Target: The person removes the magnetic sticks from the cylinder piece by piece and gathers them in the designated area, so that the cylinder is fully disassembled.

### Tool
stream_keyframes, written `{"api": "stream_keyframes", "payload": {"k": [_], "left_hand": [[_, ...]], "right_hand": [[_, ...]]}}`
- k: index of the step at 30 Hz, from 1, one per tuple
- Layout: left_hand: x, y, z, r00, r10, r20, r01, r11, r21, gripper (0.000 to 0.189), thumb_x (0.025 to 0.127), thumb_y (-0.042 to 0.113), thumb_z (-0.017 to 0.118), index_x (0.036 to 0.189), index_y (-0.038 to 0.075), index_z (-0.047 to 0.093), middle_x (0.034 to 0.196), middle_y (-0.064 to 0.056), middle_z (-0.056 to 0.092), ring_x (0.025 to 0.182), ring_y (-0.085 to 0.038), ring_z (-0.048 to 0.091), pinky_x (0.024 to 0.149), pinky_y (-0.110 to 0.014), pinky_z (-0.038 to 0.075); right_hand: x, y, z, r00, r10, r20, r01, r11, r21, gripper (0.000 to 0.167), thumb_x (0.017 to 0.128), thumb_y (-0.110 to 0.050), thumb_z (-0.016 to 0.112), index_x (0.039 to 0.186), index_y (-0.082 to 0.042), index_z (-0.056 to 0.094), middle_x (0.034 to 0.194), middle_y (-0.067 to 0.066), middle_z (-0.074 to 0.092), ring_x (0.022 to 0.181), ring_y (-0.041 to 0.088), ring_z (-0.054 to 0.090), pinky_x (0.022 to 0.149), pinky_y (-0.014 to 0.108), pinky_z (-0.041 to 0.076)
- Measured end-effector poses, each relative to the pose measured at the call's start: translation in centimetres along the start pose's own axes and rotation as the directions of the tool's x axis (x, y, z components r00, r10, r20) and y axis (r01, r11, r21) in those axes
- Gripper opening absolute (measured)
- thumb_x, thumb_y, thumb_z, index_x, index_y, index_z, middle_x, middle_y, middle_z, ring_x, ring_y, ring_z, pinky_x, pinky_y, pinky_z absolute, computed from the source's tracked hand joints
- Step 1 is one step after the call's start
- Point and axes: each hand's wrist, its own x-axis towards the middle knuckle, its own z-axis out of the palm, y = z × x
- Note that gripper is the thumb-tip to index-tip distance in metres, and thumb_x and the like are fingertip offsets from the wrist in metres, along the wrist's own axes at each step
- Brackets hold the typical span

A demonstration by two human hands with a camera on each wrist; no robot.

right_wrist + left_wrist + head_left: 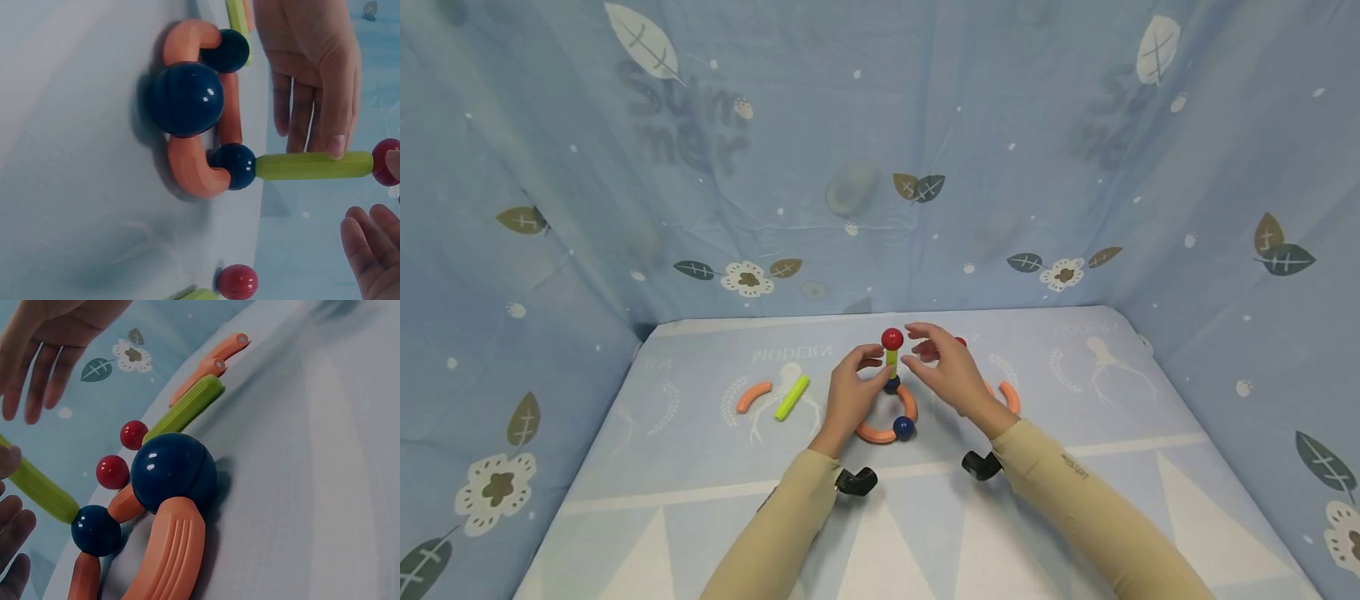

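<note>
A ring of orange curved rods (877, 434) joined by dark blue balls (904, 428) lies on the table. From one blue ball (236, 167) a green rod (312, 165) rises upright, topped by a red ball (892, 338). My left hand (852, 390) pinches the green rod, its thumb across the side and its fingers behind. My right hand (952, 372) is on the other side of the rod with fingers spread. Its thumb tip overlaps the red ball's edge in the right wrist view.
To the left lie a loose orange curved rod (754, 397) and a green rod (792, 398). Beyond the right hand are another orange curved rod (1010, 397) and a partly hidden red ball (961, 342). Patterned blue curtains (850, 167) enclose the table.
</note>
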Motion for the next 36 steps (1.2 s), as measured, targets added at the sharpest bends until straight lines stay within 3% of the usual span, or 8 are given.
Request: {"api": "stream_keyframes", "payload": {"k": [3, 11, 21, 36], "left_hand": [[0.2, -0.1, 0.4, 1.0, -0.002, -0.006, 0.002, 1.0, -0.007, 0.036, 0.09, 0.025, 0.081, 0.121, 0.011, 0.069, 0.118, -0.003, 0.071, 0.107, -0.022, 0.068, 0.098, -0.047, 0.053], [0.5, -0.5, 0.9, 0.999, 0.042, -0.021, -0.041, 0.998, 0.04, 0.025, 0.092, 0.022, 0.078, 0.113, 0.012, 0.072, 0.108, -0.002, 0.073, 0.101, -0.017, 0.07, 0.095, -0.037, 0.055], [0.6, -0.5, 0.7, 0.997, 0.081, -0.017, -0.08, 0.996, 0.038, 0.021, 0.092, 0.021, 0.078, 0.11, 0.012, 0.074, 0.102, -0.001, 0.074, 0.096, -0.016, 0.071, 0.091, -0.038, 0.057], [0.7, -0.4, 0.7, 0.995, 0.102, 0.0, -0.101, 0.992, 0.078, 0.021, 0.092, 0.024, 0.079, 0.109, 0.014, 0.075, 0.101, -0.001, 0.075, 0.095, -0.018, 0.072, 0.089, -0.044, 0.057]], "right_hand": [[0.6, -0.1, 0.1, 1.0, -0.026, 0.009, 0.025, 0.999, 0.036, 0.052, 0.094, -0.02, 0.075, 0.143, -0.014, 0.056, 0.13, 0.009, 0.063, 0.11, 0.031, 0.067, 0.094, 0.048, 0.055], [1.4, -0.7, 0.4, 0.996, -0.084, 0.022, 0.084, 0.996, 0.018, 0.045, 0.096, -0.021, 0.073, 0.139, -0.014, 0.061, 0.127, 0.005, 0.067, 0.106, 0.023, 0.069, 0.087, 0.038, 0.058], [1.5, -1.3, 0.5, 0.998, -0.058, 0.032, 0.058, 0.998, 0.007, 0.04, 0.096, -0.018, 0.073, 0.135, -0.012, 0.063, 0.122, 0.006, 0.069, 0.1, 0.02, 0.07, 0.087, 0.035, 0.058], [1.4, -0.4, 0.5, 0.999, -0.043, 0.016, 0.04, 0.991, 0.125, 0.04, 0.096, -0.018, 0.073, 0.133, -0.006, 0.062, 0.123, 0.01, 0.067, 0.104, 0.022, 0.07, 0.087, 0.033, 0.059]]}}
